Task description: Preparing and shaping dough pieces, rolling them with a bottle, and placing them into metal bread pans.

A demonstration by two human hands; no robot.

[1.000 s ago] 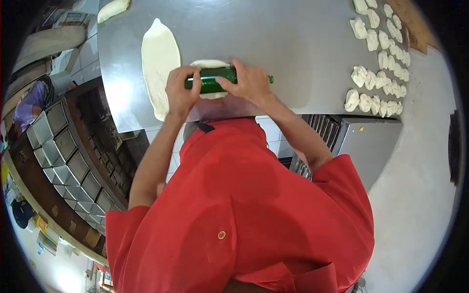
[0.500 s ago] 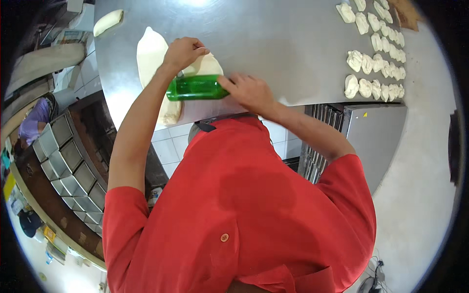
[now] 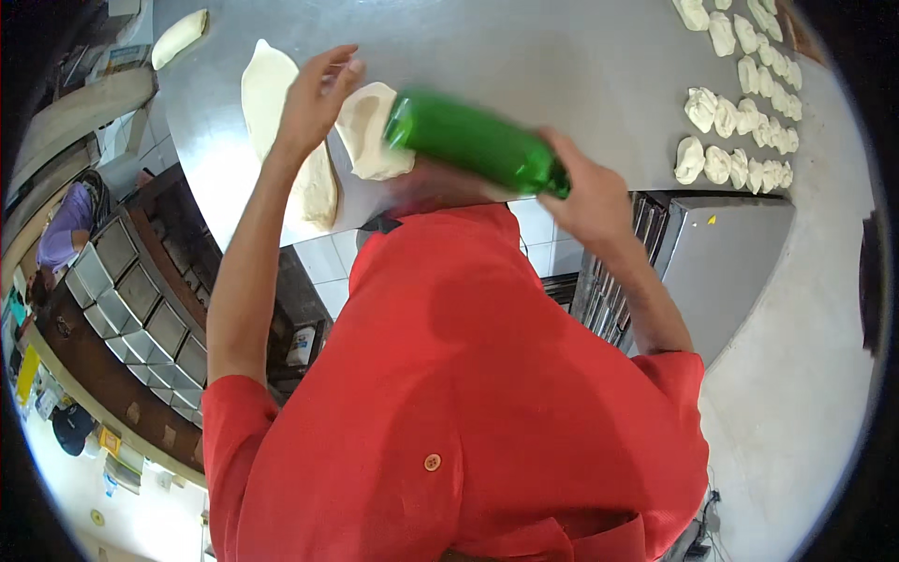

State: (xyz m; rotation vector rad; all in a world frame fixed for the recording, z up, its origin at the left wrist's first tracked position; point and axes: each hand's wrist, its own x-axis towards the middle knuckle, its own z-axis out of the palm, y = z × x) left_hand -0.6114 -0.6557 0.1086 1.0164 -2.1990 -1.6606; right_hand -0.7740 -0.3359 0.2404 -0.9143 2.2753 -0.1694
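My right hand (image 3: 592,195) grips the neck of a green glass bottle (image 3: 473,140), which is tilted and raised above the metal table. The bottle's base points left, beside a short flattened piece of dough (image 3: 373,136). My left hand (image 3: 318,101) is empty, its thumb and fingers apart, over the right edge of a long flat strip of dough (image 3: 267,89). Part of that strip is hidden under my hand and wrist; its thicker near end lies close to the table's front edge.
A rolled dough piece (image 3: 180,38) lies at the table's far left corner. Several rows of shaped dough pieces (image 3: 726,117) sit along the right side of the metal table (image 3: 552,70). Metal pans (image 3: 140,318) stand at the left, a steel cabinet (image 3: 730,272) at the right.
The bottle has lifted off the short dough and swung right with my right hand. My left hand has let go of the dough's far edge and moved left and up.
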